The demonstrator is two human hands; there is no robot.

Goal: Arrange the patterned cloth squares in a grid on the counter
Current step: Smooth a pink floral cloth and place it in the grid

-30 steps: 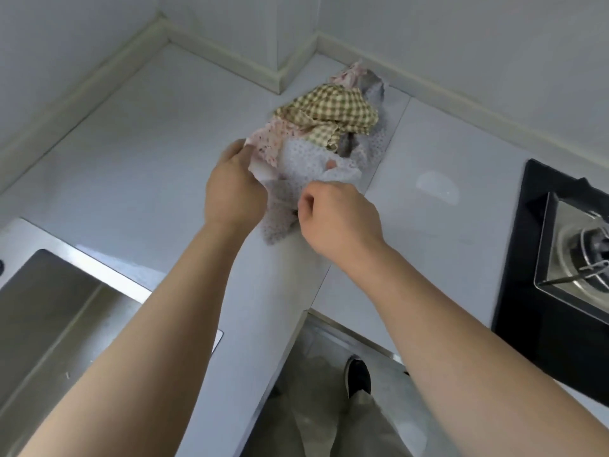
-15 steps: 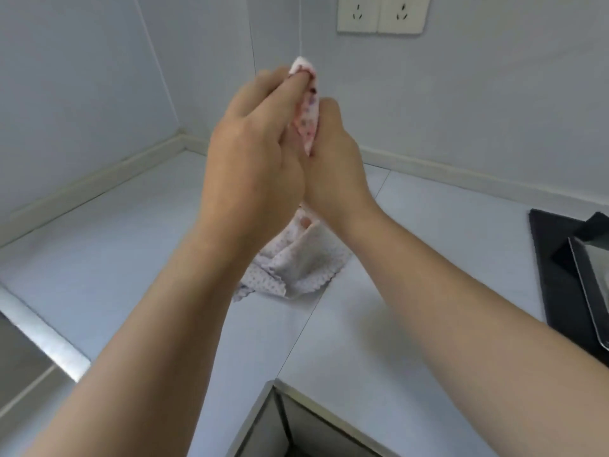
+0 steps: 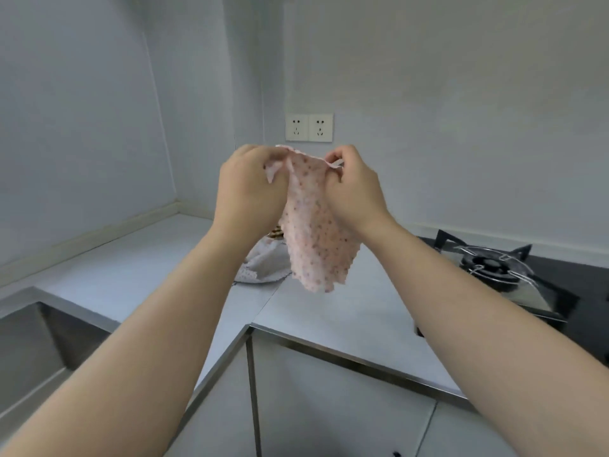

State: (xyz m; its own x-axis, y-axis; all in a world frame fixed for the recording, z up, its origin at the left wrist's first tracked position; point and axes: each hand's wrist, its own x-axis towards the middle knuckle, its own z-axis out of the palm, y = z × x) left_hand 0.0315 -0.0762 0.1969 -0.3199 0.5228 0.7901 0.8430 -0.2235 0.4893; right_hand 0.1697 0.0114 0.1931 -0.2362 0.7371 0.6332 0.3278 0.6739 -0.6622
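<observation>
Where our hands were pressed together around the bunched cloth a moment ago, our left hand (image 3: 250, 186) and right hand (image 3: 354, 189) now sit apart. Each pinches an upper corner of the pink flowered cloth (image 3: 313, 235), which hangs open between and below them, off the counter (image 3: 329, 311). Below our left hand the pile of other cloths (image 3: 267, 263) lies on that grey counter, with a sink (image 3: 33, 341) far to its left, a stove (image 3: 494, 262) below and right of our right hand, and two wall sockets (image 3: 309, 127) just above both.
</observation>
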